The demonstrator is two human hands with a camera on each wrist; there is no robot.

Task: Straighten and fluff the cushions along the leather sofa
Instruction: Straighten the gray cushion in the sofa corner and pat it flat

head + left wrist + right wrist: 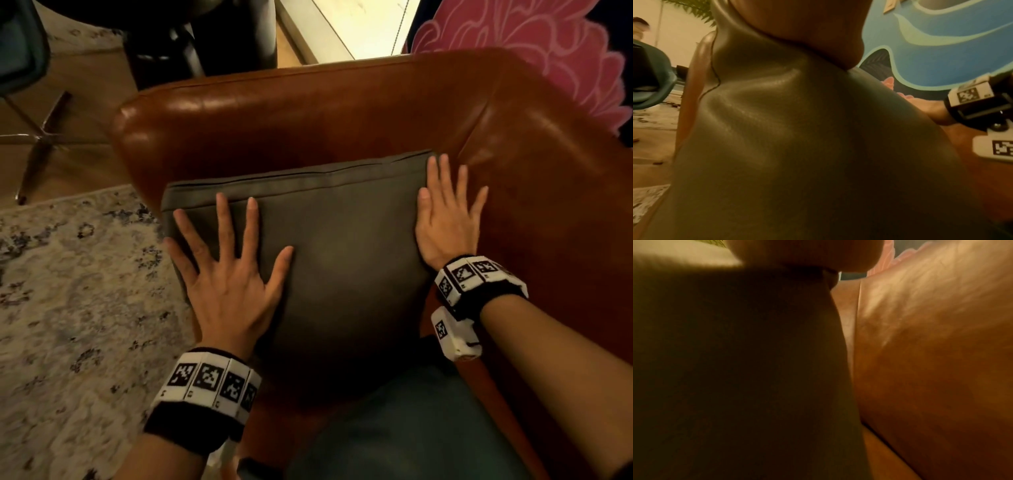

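A dark grey-green leather cushion (342, 246) leans against the armrest end of the brown leather sofa (308, 116). My left hand (226, 267) lies flat on the cushion's left half, fingers spread and straight. My right hand (445, 219) presses flat along the cushion's right edge, where it meets the sofa's backrest. In the left wrist view the cushion (797, 146) fills the frame, with my palm (807, 24) pressed into it at the top. The right wrist view is dim: the cushion (735, 369) on the left, brown sofa leather (931, 353) on the right.
A patterned pale rug (75, 308) covers the floor left of the sofa. A chair with metal star legs (41, 137) stands at the far left. A pink floral cushion (548, 51) sits behind the sofa's right corner. My knee in blue trousers (394, 428) rests on the seat.
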